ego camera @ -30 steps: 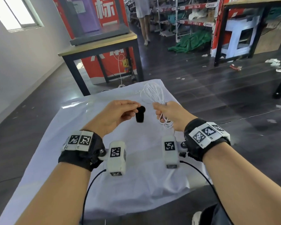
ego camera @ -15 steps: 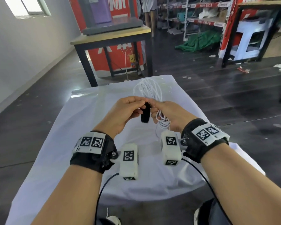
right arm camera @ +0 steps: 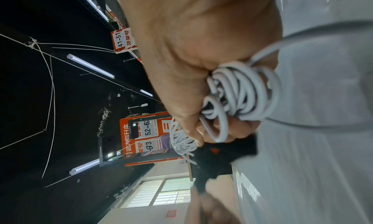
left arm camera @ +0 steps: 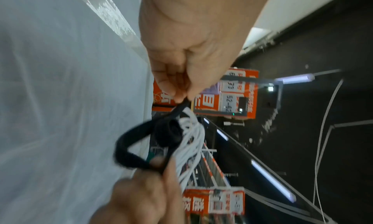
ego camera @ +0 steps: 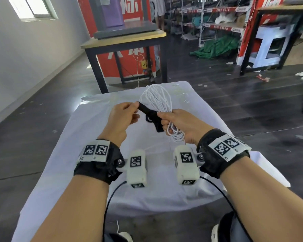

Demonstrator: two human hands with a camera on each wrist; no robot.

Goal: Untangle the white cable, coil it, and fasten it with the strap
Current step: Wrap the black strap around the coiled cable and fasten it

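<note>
Nearest, right hand (ego camera: 180, 124) grips the coiled white cable (ego camera: 157, 100) at its waist, fingers curled tight round the bundle and pinning one end of the black strap (ego camera: 151, 116); left hand (ego camera: 122, 114), at 9 o'clock of it, pinches the strap's free end between thumb and fingertips, pulled out taut. Both are held above the white-covered worktop (ego camera: 94, 137), loops fanning toward 12 o'clock. To do it well, probably keep tension, wrap snug round the waist, press the end down flat without letting loops slip.
</note>
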